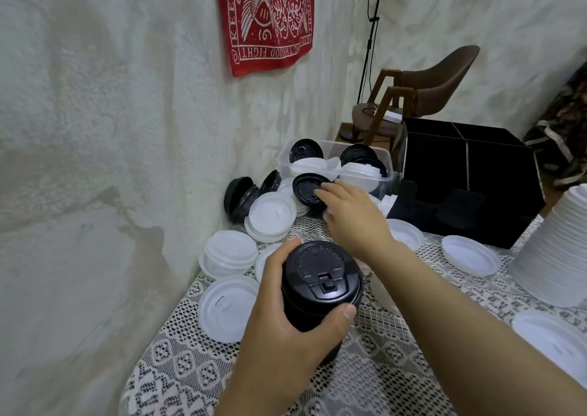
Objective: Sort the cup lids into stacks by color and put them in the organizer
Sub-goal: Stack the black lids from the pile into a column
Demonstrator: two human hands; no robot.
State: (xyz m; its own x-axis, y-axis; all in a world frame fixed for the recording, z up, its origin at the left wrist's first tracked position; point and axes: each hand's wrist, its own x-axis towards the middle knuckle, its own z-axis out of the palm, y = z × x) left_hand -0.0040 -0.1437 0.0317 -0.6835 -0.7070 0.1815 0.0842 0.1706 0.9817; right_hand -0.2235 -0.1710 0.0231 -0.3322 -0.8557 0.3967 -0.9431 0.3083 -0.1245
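My left hand (286, 320) wraps black lid stack (320, 288), near centre. My right hand (352, 215), fingers straight, touches loose black lid (306, 188) farther off. White stack (552, 250) tall at right. Organizer (470, 177) far right, no stack seen inside. Scattered white lids (228, 253) and tub (378, 182) lids unsorted.

the widest free room is the bare lace of the table (397, 368) toward its near edge, between the left hand (286, 320) gripping the stack of black lids (320, 282) and the right forearm. the wall (95, 161) closes the left edge, where loose white lids (228, 252) crowd the surface. at the far edge the clear tub (359, 184) and black organizer (476, 174) leave only a narrow slot. the right hand (352, 215), fingers straight, bars the way to the tub. a tall white stack (552, 247) blocks the right edge.
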